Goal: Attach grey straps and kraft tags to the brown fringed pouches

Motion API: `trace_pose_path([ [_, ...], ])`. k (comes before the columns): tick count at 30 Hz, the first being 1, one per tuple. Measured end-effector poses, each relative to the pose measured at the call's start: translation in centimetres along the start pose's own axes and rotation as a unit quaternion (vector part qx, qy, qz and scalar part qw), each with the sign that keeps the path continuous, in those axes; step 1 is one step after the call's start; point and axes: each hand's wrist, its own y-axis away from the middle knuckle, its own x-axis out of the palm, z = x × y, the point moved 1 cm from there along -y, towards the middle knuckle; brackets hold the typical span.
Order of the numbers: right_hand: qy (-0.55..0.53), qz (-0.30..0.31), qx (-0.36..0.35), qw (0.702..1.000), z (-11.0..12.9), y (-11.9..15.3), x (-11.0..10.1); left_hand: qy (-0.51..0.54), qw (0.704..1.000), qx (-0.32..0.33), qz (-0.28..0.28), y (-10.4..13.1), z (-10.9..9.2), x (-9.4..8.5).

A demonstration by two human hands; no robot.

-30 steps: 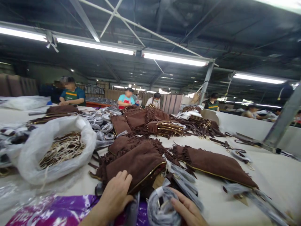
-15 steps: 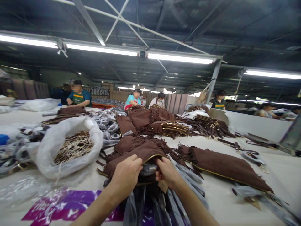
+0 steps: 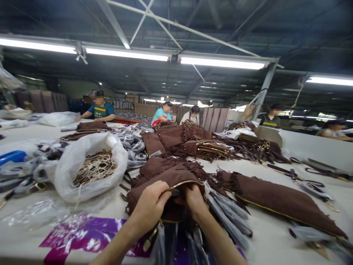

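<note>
A brown fringed bag (image 3: 168, 177) with a gold zipper lies in front of me, its mouth gaping toward me. My left hand (image 3: 151, 203) is closed on the zipper edge at the left of the opening, thumb on top. My right hand (image 3: 195, 201) reaches into the opening; its fingers are hidden inside, so what they hold does not show. Below the bag, several grey plastic-wrapped straps (image 3: 230, 211) spread over the table, and a gold clasp (image 3: 150, 237) hangs near my left wrist.
On the left stands a clear plastic bag (image 3: 62, 176) full of tan cords (image 3: 96, 167). A purple printed plastic sheet (image 3: 91, 233) lies in front of it. Another brown bag (image 3: 278, 200) rests at right. Behind are piled brown bags (image 3: 176, 136); co-workers (image 3: 102, 110) stand beyond.
My right hand has gone deeper into the bag, and the plastic-wrapped item at the opening has passed out of sight. The mouth gapes wider. The view has shifted slightly left.
</note>
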Motion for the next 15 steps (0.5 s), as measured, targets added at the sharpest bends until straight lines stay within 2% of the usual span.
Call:
trace_pose_path([
  [3, 0.068, -0.002, -0.07, 0.995, 0.5, 0.4, 2.0, 0.01, 1.0, -0.025, -0.003, 0.0, 0.5, 0.5],
  [6, 0.148, -0.012, -0.108, 0.983, 0.6, 1.3, 1.3, 0.021, 0.998, -0.045, 0.025, 1.3, 2.1, -0.6],
  [9, 0.195, 0.001, -0.132, 0.972, 0.4, 3.1, -0.9, 0.009, 0.997, -0.029, 0.067, 5.3, 3.8, -1.7],
  [11, 0.214, 0.022, -0.161, 0.963, -0.2, 5.2, -1.8, -0.047, 0.997, -0.032, 0.043, 8.8, 4.9, -1.8],
  [13, 0.236, 0.058, -0.191, 0.951, -1.3, 8.1, -1.4, -0.122, 0.991, -0.047, 0.003, 12.1, 5.9, -1.1],
  [15, 0.271, 0.104, -0.21, 0.934, -2.6, 11.0, 0.7, -0.175, 0.983, -0.058, 0.015, 14.2, 6.8, 0.1],
])
